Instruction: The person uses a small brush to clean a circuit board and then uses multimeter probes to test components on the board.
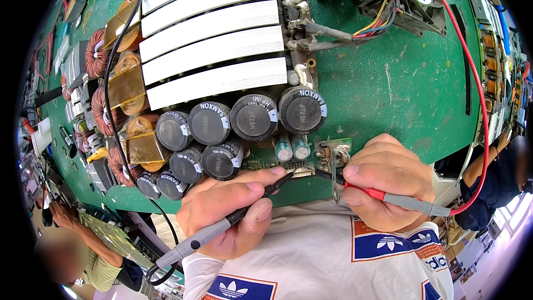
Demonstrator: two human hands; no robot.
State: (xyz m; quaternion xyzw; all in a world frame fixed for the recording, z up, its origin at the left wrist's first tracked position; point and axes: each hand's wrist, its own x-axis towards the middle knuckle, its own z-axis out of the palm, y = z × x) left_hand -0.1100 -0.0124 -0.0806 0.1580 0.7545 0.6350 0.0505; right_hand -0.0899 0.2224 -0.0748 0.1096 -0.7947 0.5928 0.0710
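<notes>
Here, a black test probe (233, 219) is being gripped by the left hand (227, 216), fingers curled shut around it pen-style, tip aimed at the near edge of the circuit board (311, 168). A red test probe (388, 197) is being pinched by the right hand (388, 189), thumb & fingers closed on it, tip being held against a small metal part (333, 158) at the board's front edge. Both probes are being kept close together, tips near but apart. Just behind them, two small green capacitors (291, 147) & a cluster of big black capacitors (252, 116) are being seen, w/ white heat-sink fins (214, 50) further back. The red lead (472, 78) is being looped round the right side over the green mat (400, 89).
</notes>
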